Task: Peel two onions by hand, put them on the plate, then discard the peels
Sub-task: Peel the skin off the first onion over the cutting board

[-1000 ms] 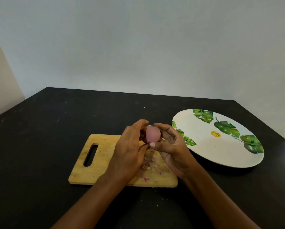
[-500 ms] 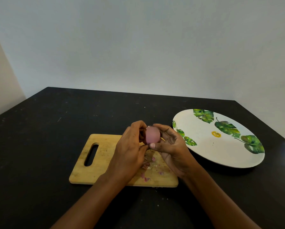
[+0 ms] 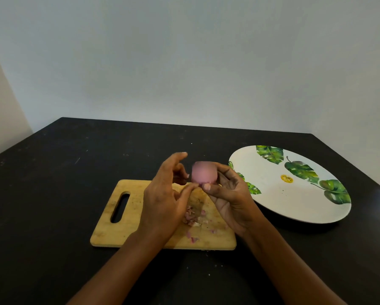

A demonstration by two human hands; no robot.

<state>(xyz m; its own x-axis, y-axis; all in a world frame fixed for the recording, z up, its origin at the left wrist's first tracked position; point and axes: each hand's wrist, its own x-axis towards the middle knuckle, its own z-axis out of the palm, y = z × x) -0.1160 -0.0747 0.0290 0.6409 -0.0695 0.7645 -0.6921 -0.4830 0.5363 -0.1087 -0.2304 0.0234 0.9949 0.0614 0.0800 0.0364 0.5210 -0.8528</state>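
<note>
Holding entry: one onion, smooth, pink and blurred, clamped in the grip of the right hand, thumb under it and fingers curled behind, above the far right corner of the board. Left hand: grip apart, fingers spread clear of the onion, thumb tip at its lower edge. One wooden cutting board, slotted handle, carrying scattered pink peels, partly hidden by the left hand. One leaf-print plate just right of the board. One black worktop.

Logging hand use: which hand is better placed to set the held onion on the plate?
Right hand: it grips the onion and is beside the plate; the left hand sits farther away, over the cutting board.
</note>
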